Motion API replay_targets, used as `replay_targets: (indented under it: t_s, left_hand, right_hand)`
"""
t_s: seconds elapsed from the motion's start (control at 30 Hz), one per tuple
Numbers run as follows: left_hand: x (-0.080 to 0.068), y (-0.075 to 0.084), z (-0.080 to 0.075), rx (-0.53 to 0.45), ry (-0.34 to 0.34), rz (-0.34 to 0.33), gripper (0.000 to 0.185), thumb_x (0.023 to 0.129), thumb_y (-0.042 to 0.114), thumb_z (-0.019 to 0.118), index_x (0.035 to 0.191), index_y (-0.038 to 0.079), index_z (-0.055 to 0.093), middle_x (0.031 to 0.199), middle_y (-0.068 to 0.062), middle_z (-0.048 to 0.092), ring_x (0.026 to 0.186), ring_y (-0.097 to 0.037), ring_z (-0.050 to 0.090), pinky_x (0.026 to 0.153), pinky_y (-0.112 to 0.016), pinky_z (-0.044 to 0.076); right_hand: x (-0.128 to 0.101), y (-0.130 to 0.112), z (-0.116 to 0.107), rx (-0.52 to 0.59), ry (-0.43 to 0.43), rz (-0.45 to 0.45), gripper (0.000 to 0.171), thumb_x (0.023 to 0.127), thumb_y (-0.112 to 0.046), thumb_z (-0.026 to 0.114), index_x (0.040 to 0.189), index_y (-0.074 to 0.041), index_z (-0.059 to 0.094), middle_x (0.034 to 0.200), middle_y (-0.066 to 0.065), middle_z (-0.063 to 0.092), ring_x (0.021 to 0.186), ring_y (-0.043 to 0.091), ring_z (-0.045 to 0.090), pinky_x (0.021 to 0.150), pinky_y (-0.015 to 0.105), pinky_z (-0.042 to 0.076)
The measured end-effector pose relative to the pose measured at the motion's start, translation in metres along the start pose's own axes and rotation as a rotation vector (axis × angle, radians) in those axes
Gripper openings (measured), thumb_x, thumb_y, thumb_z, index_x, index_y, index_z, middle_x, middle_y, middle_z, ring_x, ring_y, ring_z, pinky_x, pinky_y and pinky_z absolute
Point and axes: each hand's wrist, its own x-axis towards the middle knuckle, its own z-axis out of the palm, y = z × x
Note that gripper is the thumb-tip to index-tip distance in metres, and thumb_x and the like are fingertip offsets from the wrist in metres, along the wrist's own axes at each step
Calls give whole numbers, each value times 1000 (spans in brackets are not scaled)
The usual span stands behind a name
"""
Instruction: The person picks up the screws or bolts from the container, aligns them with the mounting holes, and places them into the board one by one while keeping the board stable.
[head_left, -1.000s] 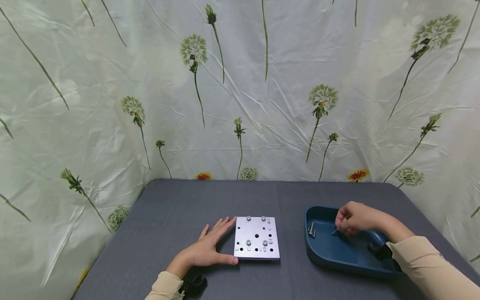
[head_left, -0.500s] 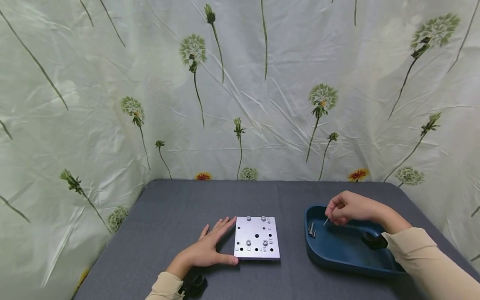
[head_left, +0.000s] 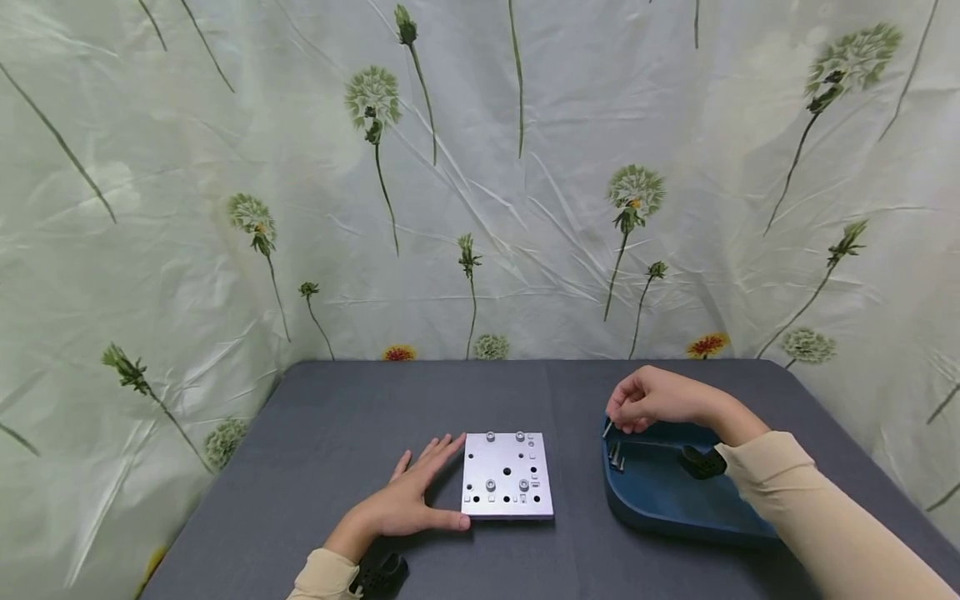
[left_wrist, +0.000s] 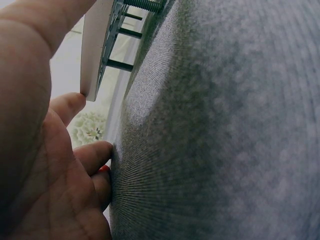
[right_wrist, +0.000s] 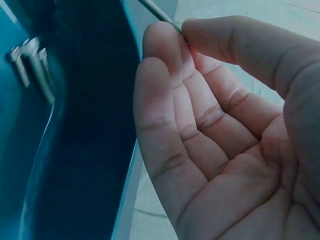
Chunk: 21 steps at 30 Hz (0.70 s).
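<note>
My left hand point(head_left: 401, 507) lies on the table with its fingers spread. Its thumb and index finger touch the left corners of a square silver metal plate point(head_left: 487, 468). The plate has several holes and several socket-head screws standing in it. From the left wrist view, threaded shanks point(left_wrist: 120, 65) stick out beneath the plate point(left_wrist: 95, 45) towards the cloth. Over the left rim of a blue tray point(head_left: 645, 518), my right hand point(head_left: 663, 400) pinches a thin screw point(right_wrist: 162, 14) between thumb and fingertips, its threaded end pointing away from the palm.
Several loose screws point(head_left: 617, 458) lie together at the tray's left end. A dark grey cloth point(head_left: 420, 400) covers the table, and a flower-printed curtain point(head_left: 555, 208) hangs behind it. A black wrist strap point(head_left: 382, 575) sits beside the left sleeve.
My right hand has lifted from inside the tray and moved left to its left rim, carrying the screw. My left hand stays at the plate. The head view has shifted slightly.
</note>
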Motion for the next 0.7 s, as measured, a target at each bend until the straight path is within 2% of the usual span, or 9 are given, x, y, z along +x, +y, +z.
replay_targets:
  t_s: [0.13,0.53,0.7]
  left_hand:
    - [-1,4,-2,16,-6,-12,115,84,51,91,174,30,23,181,-15,19,168,-45,7,125,-80,-7]
    - [2,3,-1,13,-3,-13,114,84,54,90,173,31,23,181,-13,18,169,-43,6,126,-78,-7]
    - [0,1,0,10,-11,-7,114,84,52,90,173,29,24,181,-14,18,169,-43,6,126,-78,-8]
  right_hand:
    - [12,-8,7,1,-8,-13,21,103,-11,68,109,8,74,88,4,74,80,12,67,75,25,60]
    - [46,-24,23,-39,-23,-31,21,103,-11,70,108,8,74,83,3,73,76,12,64,71,27,56]
    - [60,-26,36,-27,-31,-24,20,102,-12,71,108,7,76,86,3,76,79,12,69,77,34,60]
